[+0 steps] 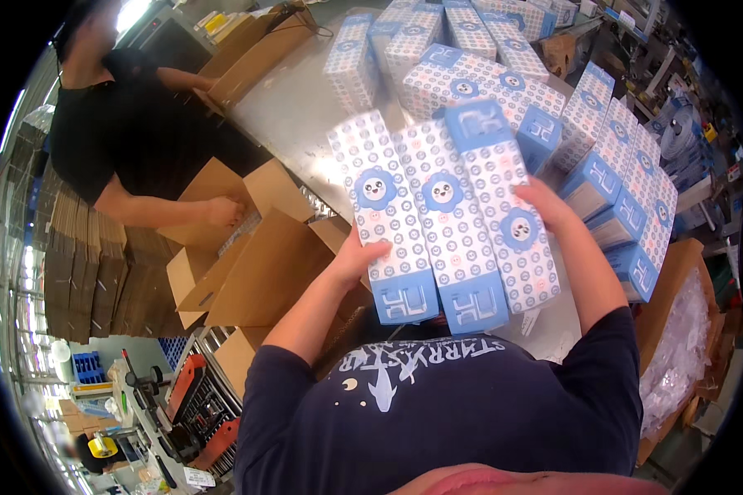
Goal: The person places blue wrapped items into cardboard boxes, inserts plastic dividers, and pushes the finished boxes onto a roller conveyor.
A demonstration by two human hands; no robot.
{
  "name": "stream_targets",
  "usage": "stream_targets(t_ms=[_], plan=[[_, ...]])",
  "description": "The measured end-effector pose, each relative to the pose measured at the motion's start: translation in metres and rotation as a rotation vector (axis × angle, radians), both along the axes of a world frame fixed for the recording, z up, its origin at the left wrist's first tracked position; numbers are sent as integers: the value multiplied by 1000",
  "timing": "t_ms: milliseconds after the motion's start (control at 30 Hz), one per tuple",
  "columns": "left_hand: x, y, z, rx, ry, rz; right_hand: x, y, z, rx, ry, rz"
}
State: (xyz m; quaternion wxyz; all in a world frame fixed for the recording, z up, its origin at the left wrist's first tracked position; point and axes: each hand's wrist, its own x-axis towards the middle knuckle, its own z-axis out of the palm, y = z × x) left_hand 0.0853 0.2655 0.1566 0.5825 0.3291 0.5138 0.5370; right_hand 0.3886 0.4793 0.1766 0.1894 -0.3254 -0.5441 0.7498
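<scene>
I have three long white cardboard boxes with blue ends (447,231) side by side, held up in front of the chest — the left hand (358,257) presses the left box with its thumb over the front, the right hand (546,205) presses the right box's outer edge. Beyond them I see more boxes of the same pattern (487,87) on a grey metal table (285,107); leftward, a co-worker in black (132,132) reaches into an open brown cardboard carton (260,272)
</scene>
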Motion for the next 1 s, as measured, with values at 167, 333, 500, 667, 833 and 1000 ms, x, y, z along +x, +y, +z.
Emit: stream_targets(t_ms=[167,333,500,667,833,1000], plan=[[-23,-43,32,225,-48,-56,10,-32,51,232,144,164],[-19,-93,13,133,98,-63,-25,-88,54,658,-172,180],[-51,-149,75,24,463,-46,-59,-110,103,1029,-254,255],[-144,-241,219,266,899,-4,-115,-188,117,538,-400,567],[-173,-271,246,-202,523,-339,-127,-238,97,352,-84,1355],[-164,-260,-90,-478,928,-397,-47,-220,68,278,-143,91]])
